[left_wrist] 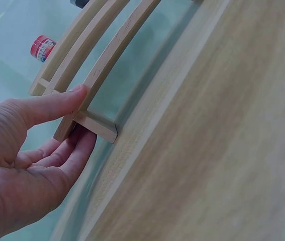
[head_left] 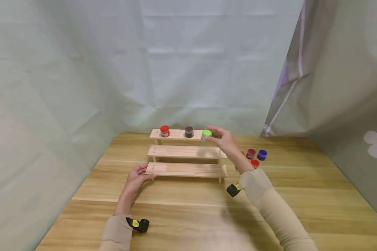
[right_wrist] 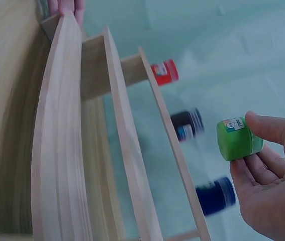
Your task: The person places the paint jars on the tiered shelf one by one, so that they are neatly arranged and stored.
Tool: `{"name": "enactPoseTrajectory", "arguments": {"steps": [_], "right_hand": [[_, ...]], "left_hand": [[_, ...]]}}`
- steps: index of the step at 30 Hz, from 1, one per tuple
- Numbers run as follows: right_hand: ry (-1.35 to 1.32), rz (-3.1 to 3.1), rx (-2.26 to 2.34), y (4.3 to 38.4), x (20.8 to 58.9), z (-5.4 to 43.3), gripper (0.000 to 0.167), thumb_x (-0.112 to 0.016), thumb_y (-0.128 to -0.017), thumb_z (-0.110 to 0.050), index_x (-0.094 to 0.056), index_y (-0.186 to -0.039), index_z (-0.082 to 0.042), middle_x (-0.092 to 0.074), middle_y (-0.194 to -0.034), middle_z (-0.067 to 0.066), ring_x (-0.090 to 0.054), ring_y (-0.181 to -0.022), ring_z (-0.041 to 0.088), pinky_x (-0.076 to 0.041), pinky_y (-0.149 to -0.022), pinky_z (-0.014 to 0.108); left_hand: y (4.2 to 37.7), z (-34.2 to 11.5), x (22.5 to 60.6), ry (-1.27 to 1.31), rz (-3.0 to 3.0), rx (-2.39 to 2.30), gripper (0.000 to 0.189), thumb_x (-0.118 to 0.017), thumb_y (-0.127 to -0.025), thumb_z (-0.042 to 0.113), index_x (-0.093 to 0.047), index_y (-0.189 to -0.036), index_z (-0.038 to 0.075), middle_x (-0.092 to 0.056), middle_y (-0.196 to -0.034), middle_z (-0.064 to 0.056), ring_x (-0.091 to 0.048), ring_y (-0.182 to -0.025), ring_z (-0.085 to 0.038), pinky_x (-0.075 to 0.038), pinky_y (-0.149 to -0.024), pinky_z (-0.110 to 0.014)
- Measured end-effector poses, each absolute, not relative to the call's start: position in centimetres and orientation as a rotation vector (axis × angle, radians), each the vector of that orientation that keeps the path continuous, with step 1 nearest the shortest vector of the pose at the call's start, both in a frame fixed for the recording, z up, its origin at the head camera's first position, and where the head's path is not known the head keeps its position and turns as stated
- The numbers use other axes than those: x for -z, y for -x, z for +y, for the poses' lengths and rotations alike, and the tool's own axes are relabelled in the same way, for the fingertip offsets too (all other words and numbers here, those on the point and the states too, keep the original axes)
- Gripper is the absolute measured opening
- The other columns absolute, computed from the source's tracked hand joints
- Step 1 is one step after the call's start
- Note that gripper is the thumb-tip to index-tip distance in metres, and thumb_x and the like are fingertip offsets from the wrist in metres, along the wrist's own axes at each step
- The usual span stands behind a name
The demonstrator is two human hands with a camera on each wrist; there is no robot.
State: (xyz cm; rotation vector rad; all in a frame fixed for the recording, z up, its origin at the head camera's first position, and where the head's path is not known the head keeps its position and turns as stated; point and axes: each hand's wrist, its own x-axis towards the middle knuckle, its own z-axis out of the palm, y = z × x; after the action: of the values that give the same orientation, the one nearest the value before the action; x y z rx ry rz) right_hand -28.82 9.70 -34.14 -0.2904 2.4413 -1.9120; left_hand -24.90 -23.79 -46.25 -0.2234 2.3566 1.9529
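A three-tier wooden display stand [head_left: 186,152] stands on the table. My left hand [head_left: 136,180] grips the left end of its lowest shelf, thumb on the front edge and fingers underneath, as the left wrist view shows. Between thumb and fingers, my right hand [head_left: 224,141] pinches a small light-green paint jar [right_wrist: 239,139] above the top shelf, apart from it. A red jar [head_left: 164,131] and a dark brown or black jar [head_left: 189,131] sit on that shelf. Farther right on it is a dark blue jar [right_wrist: 215,196], hidden behind my right hand in the head view.
Right of the stand, several jars are on the wooden table [head_left: 182,216], among them a dark red jar [head_left: 251,153], a blue jar [head_left: 262,154] and a red jar [head_left: 254,163]; my right forearm partly covers the group. A pale curtain [head_left: 191,69] hangs behind the table.
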Motion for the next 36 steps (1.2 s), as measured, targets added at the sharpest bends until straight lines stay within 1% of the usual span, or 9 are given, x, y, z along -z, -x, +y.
{"name": "enactPoseTrajectory", "arguments": {"steps": [2, 5, 11, 16, 21, 22, 26, 32, 36], "right_hand": [[0.305, 2.421, 1.924, 29.0, 34.3, 8.8, 0.05, -0.066, -0.093, -0.012, -0.051, -0.14, -0.009, -0.056, -0.139, 0.015, -0.054, -0.124, 0.029, -0.045, -0.107, 0.044], [0.322, 2.409, 1.924, 29.2, 34.5, 7.3, 0.049, -0.066, -0.093, -0.011, -0.052, -0.14, -0.007, -0.056, -0.138, 0.016, -0.054, -0.124, 0.031, -0.046, -0.106, 0.044], [0.347, 2.408, 1.889, 29.5, 35.4, 4.4, 0.047, -0.069, -0.091, -0.013, -0.057, -0.135, -0.008, -0.061, -0.133, 0.015, -0.058, -0.119, 0.028, -0.052, -0.098, 0.035], [0.365, 2.398, 1.881, 29.7, 36.7, 2.2, 0.046, -0.071, -0.089, -0.011, -0.059, -0.133, -0.005, -0.063, -0.128, 0.016, -0.061, -0.114, 0.027, -0.054, -0.094, 0.03], [0.373, 2.4, 1.887, 29.7, 37.8, 0.6, 0.044, -0.071, -0.088, -0.009, -0.061, -0.13, -0.004, -0.065, -0.126, 0.017, -0.062, -0.114, 0.027, -0.055, -0.091, 0.03], [0.381, 2.395, 1.891, 29.8, 37.9, 0.3, 0.044, -0.071, -0.088, -0.009, -0.061, -0.13, -0.004, -0.065, -0.126, 0.017, -0.062, -0.114, 0.028, -0.055, -0.091, 0.03], [0.423, 2.382, 1.899, 30.0, 38.3, -0.8, 0.043, -0.072, -0.087, -0.008, -0.062, -0.128, -0.003, -0.066, -0.124, 0.018, -0.063, -0.113, 0.029, -0.055, -0.09, 0.029], [0.452, 2.381, 1.878, 30.3, 38.5, -2.7, 0.044, -0.074, -0.086, -0.01, -0.062, -0.128, -0.002, -0.068, -0.123, 0.015, -0.064, -0.11, 0.026, -0.055, -0.087, 0.027], [0.45, 2.378, 1.864, 30.3, 38.7, -3.8, 0.043, -0.074, -0.086, -0.012, -0.063, -0.128, -0.005, -0.068, -0.123, 0.013, -0.064, -0.109, 0.023, -0.055, -0.087, 0.027]], "left_hand": [[24.8, -23.8, 46.3, 0.212, 2.357, -1.956, 0.069, -0.074, -0.084, 0.007, -0.039, -0.141, -0.007, -0.05, -0.138, -0.028, -0.058, -0.096, -0.004, -0.048, -0.077, -0.009], [24.7, -23.8, 46.3, 0.21, 2.351, -1.964, 0.069, -0.075, -0.083, 0.008, -0.039, -0.14, -0.006, -0.05, -0.138, -0.027, -0.058, -0.093, -0.001, -0.048, -0.076, -0.009], [24.7, -23.8, 46.2, 0.201, 2.348, -1.975, 0.069, -0.075, -0.083, 0.008, -0.039, -0.14, -0.007, -0.051, -0.136, -0.026, -0.058, -0.09, 0.0, -0.049, -0.076, -0.01], [24.8, -23.8, 46.2, 0.203, 2.33, -1.995, 0.069, -0.076, -0.082, 0.007, -0.04, -0.139, -0.007, -0.052, -0.135, -0.026, -0.059, -0.09, -0.001, -0.05, -0.076, -0.011], [24.6, -23.8, 46.1, 0.179, 2.32, -2.004, 0.069, -0.074, -0.083, 0.005, -0.038, -0.14, -0.009, -0.051, -0.135, -0.027, -0.06, -0.088, 0.0, -0.051, -0.075, -0.013], [24.6, -23.7, 46.2, 0.19, 2.32, -2.004, 0.068, -0.074, -0.083, 0.004, -0.039, -0.14, -0.007, -0.051, -0.135, -0.026, -0.059, -0.087, 0.0, -0.051, -0.075, -0.012], [24.5, -23.7, 46.0, 0.184, 2.326, -2.001, 0.069, -0.074, -0.083, 0.006, -0.038, -0.14, -0.008, -0.05, -0.135, -0.027, -0.059, -0.088, 0.0, -0.05, -0.075, -0.012], [24.6, -23.6, 46.0, 0.21, 2.318, -1.99, 0.067, -0.074, -0.084, 0.006, -0.039, -0.14, -0.007, -0.051, -0.135, -0.026, -0.059, -0.089, -0.002, -0.05, -0.076, -0.012], [24.6, -23.6, 46.0, 0.21, 2.298, -2.002, 0.067, -0.073, -0.084, 0.005, -0.039, -0.14, -0.007, -0.051, -0.135, -0.026, -0.06, -0.088, -0.002, -0.051, -0.076, -0.013]]}}
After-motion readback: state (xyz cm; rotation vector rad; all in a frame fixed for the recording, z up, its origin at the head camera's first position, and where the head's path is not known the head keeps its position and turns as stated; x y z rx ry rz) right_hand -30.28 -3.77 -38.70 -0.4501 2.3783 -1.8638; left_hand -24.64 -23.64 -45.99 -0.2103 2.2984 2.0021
